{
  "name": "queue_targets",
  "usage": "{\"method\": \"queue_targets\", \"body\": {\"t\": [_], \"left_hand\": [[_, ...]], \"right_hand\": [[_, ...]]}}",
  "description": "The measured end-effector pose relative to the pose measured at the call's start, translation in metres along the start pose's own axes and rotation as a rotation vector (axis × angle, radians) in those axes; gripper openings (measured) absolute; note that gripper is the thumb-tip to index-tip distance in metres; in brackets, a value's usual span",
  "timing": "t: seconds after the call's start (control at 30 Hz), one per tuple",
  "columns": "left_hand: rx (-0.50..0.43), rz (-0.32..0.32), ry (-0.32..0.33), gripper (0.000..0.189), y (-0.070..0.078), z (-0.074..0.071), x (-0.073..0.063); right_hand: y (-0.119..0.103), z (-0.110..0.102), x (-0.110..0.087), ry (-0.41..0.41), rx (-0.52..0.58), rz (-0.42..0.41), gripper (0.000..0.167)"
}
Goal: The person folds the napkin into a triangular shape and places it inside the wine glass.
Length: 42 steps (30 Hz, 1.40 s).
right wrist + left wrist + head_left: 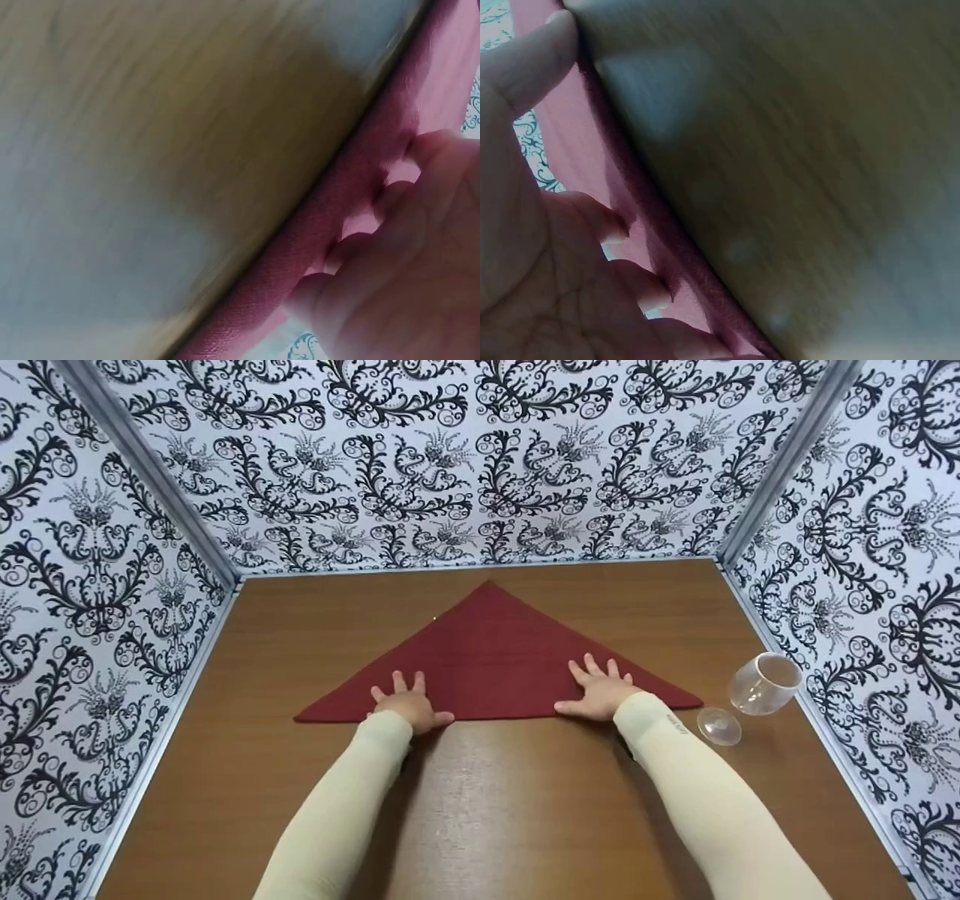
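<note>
A dark red cloth napkin lies on the table as a flat triangle, its point toward the back wall and its long edge toward me. My left hand rests spread on the left part of that long edge, its thumb pointing inward along it. On the right part, my right hand lies likewise, fingers apart and straight. The left wrist view has the left thumb right at the cloth's edge, with the other fingertips on the fabric. In the right wrist view, the right fingertips touch the cloth close to its edge.
A clear stemmed glass with a round foot stands on the brown wooden table, just beyond the napkin's right corner. Patterned black-and-white panels with grey frame posts enclose the table's back and sides.
</note>
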<state>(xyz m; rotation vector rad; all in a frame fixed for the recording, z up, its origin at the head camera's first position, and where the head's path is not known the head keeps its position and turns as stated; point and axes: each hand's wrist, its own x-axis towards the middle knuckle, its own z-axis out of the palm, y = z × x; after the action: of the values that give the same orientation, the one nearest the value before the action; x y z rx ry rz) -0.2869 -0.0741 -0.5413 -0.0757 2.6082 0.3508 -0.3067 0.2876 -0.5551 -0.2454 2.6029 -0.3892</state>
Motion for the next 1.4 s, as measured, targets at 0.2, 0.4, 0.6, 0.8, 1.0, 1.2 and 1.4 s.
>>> {"method": "queue_targets", "body": {"t": [0.2,0.4,0.6,0.8,1.0,1.2,1.4], "left_hand": [[-0.024,0.007,-0.025,0.110,-0.003,-0.003,0.001],[-0.030,0.008,-0.038,0.109,-0.003,-0.004,0.003],[-0.021,0.011,-0.033,0.108,-0.004,-0.004,0.004],[0.002,0.016,-0.027,0.110,-0.005,-0.002,0.006],[-0.001,0.017,-0.038,0.110,-0.008,-0.003,0.012],[-0.012,0.020,-0.036,0.110,-0.010,-0.009,0.017],[-0.028,0.015,-0.036,0.109,-0.009,-0.016,0.020]], "right_hand": [[0.001,0.008,0.006,0.025,-0.010,0.015,0.101],[0.004,0.009,0.008,0.025,0.012,0.021,0.104],[0.001,0.008,0.006,0.028,0.018,0.019,0.104],[0.000,0.007,0.004,0.028,0.011,0.025,0.102],[-0.002,0.007,0.002,0.041,0.020,0.020,0.102],[-0.006,0.007,0.003,0.065,-0.012,0.043,0.102],[-0.010,0.006,0.003,0.056,-0.030,0.053,0.102]]}}
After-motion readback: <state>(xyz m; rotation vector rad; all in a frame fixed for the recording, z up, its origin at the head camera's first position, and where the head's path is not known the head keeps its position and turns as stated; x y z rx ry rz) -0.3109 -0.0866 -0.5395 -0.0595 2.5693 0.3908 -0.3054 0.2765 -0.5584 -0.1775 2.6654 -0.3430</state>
